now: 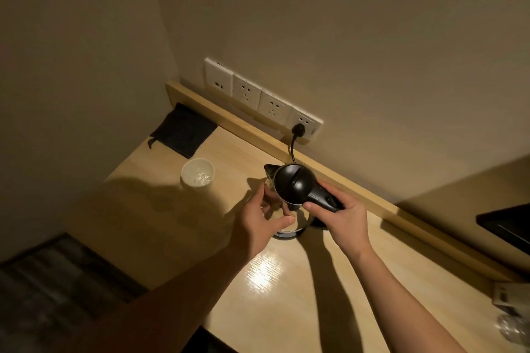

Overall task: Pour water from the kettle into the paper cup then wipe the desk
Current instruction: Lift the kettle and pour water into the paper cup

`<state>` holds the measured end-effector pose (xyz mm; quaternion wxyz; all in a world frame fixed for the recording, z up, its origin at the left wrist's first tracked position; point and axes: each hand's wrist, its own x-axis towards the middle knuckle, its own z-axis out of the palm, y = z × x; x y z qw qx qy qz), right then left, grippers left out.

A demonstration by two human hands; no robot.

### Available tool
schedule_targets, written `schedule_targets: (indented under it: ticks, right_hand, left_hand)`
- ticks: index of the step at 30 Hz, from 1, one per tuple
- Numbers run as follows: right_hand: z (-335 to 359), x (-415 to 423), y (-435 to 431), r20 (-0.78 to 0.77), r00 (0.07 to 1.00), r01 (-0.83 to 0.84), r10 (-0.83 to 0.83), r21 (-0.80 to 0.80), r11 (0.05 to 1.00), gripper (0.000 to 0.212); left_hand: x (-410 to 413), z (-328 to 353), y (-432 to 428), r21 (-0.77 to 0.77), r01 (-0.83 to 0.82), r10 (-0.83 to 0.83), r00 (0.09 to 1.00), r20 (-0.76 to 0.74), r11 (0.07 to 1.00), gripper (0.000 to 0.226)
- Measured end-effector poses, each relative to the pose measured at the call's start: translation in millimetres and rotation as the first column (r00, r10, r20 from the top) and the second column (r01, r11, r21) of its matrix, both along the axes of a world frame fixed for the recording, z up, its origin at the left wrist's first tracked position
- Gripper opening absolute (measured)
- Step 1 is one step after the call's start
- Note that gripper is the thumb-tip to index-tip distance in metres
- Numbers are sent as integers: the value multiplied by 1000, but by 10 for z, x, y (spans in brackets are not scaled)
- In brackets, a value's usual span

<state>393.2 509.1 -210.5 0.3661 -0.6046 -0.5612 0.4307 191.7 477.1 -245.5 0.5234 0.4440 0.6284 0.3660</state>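
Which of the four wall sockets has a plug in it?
The rightmost socket, nearest the kettle; a black plug sits in it, the other three are empty.

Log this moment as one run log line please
right hand: gripping kettle handle | left hand: cupped at kettle body | paper cup: upright, left of kettle | pour: not started

The base under the black-lidded glass kettle (292, 189) is being largely hidden by the left hand (259, 221). A dark screen-like object (507, 226) and clear glassware (513, 329) are being cut off at the right edge.
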Motion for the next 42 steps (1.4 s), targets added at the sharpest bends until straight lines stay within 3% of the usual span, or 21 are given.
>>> schedule_targets:
  ticks: [5, 18, 22, 24, 26, 29, 32, 34, 37, 39, 42]
  right_hand:
    - [-103, 110, -43, 8, 1000, -9, 9, 11, 1000, 61]
    - [-158, 378, -33, 84, 991, -104, 105, -15, 994, 65]
    - [-140, 424, -16, 211, 962, -177, 175, -12, 984, 70]
    - [-144, 430, -56, 360, 921, -183, 150, 61, 981, 74]
    - [-122, 365, -145, 511, 859, -179, 33, 240, 954, 66]
    - [-71, 53, -319, 554, 831, -265, -56, 482, 835, 50]
    - [-30, -466, -425, 565, 824, -416, 46, 548, 726, 38]
    - [-22, -849, -405, 575, 798, -497, 180, 459, 736, 40]
    - [-68, -1393, -231, 581, 755, -478, 306, 167, 862, 55]
    - [-176, -1671, -66, 508, 792, -381, 338, -21, 924, 71]
    - [-321, -2023, 140, 368, 871, -253, 324, -228, 940, 94]
  left_hand:
    - [102, -137, -62, 116, -2, 20, 987, -158, 993, 57]
    - [329, -128, -118, 232, -12, 80, 955, -284, 973, 68]
    - [271, -124, -99, 187, 28, 25, 962, -273, 982, 47]
    - [187, -83, -98, 192, 84, -24, 955, -296, 978, 45]
    - [35, -51, -117, 168, 95, -36, 946, -322, 981, 62]
    - [-336, 45, -130, 98, 52, -11, 924, -383, 994, 97]
    - [-839, 76, -113, 111, 83, -22, 886, -463, 990, 95]
    - [-1209, 80, -66, 146, 126, -27, 839, -543, 981, 92]
    - [-1722, 78, 72, 138, 187, -65, 788, -612, 973, 94]
    - [-1986, 55, 190, 83, 224, -125, 773, -622, 971, 98]
    - [-2270, -14, 366, 6, 316, -250, 765, -594, 949, 102]
